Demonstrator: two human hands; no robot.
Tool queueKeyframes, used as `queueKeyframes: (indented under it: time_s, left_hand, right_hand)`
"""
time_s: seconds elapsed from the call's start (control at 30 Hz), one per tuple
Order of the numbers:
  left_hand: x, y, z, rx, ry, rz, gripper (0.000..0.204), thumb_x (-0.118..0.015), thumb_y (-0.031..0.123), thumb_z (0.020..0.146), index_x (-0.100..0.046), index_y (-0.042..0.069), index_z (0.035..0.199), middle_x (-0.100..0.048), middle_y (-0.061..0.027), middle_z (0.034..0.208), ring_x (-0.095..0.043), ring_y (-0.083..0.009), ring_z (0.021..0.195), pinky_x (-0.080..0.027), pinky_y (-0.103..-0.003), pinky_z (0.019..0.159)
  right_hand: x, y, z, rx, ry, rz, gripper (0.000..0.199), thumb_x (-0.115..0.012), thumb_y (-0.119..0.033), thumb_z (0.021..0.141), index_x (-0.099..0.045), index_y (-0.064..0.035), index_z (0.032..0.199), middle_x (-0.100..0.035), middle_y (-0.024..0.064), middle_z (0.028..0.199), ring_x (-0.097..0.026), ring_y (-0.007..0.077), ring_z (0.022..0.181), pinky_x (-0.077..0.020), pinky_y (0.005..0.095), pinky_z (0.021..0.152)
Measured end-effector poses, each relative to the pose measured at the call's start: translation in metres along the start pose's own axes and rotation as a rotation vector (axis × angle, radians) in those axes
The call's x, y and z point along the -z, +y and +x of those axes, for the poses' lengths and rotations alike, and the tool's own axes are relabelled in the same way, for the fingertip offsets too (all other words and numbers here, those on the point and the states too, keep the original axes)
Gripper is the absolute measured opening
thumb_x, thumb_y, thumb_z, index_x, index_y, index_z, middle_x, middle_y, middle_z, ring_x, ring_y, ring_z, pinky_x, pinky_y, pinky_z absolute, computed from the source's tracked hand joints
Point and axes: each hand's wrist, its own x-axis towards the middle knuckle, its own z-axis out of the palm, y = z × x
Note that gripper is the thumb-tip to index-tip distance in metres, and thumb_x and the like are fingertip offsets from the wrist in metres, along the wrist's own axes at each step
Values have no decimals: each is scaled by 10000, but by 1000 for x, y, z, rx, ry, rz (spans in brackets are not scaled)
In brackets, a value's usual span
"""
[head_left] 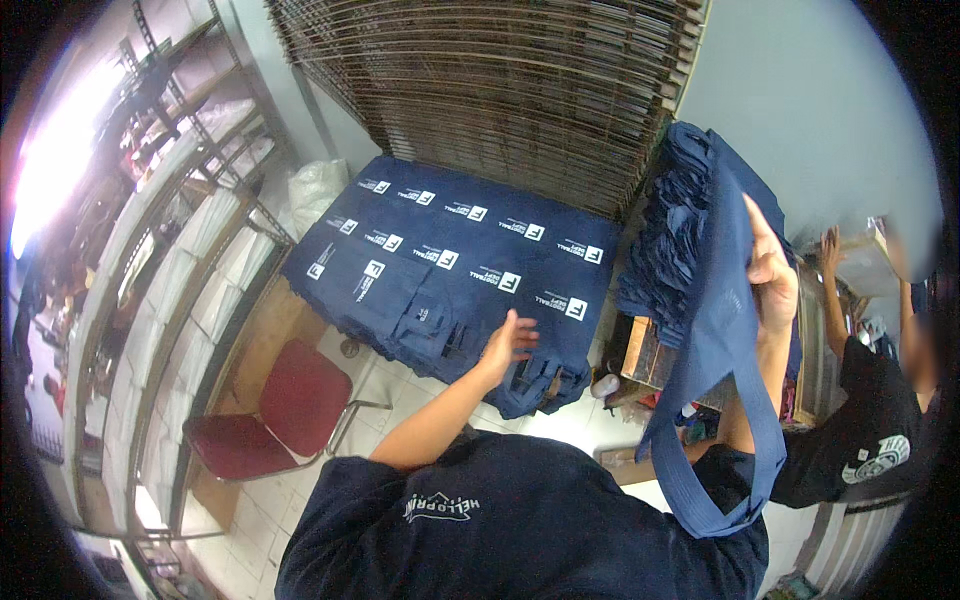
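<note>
A navy cloth tote bag [722,310] hangs on the right, its long strap looping down past my arm. My right hand [775,280] grips it along its right edge, with the index finger stretched upward. My left hand [508,348] holds nothing; its fingers are apart above the near edge of the printed bags. These navy bags [430,225] with white prints lie spread in overlapping rows, covering the surface in front of me. Behind the held bag stands a tall pile of folded navy bags [665,225].
A wire drying rack [500,85] rises behind the printed bags. To the left are a red chair [305,395] and shelves of stacked white material [195,270]. A white sack [315,190] sits at the far left corner. At right, another person [865,425] handles a box [868,262].
</note>
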Motion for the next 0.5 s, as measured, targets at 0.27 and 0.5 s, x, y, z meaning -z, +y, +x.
queueKeyframes:
  time_s: [0.27,0.5]
  left_hand:
    - [-29,52,15,226,-432,-569,1175,-164,913,581,-126,89,1418,-208,-136,1448,-172,-342,1329,-230,-509,1035]
    - [8,138,-37,-527,-27,-815,1041,-233,849,674,-234,93,1390,-289,-123,1407,-319,-307,1263,-265,-460,1037]
  right_hand:
    - [-13,16,14,-37,-277,-55,924,-508,-140,386,-353,131,1256,-473,226,1238,-488,280,1136,-304,307,1026]
    - [34,37,11,-165,-145,-71,872,-502,-96,416,-376,109,1253,-483,211,1232,-499,270,1119,-327,305,1014]
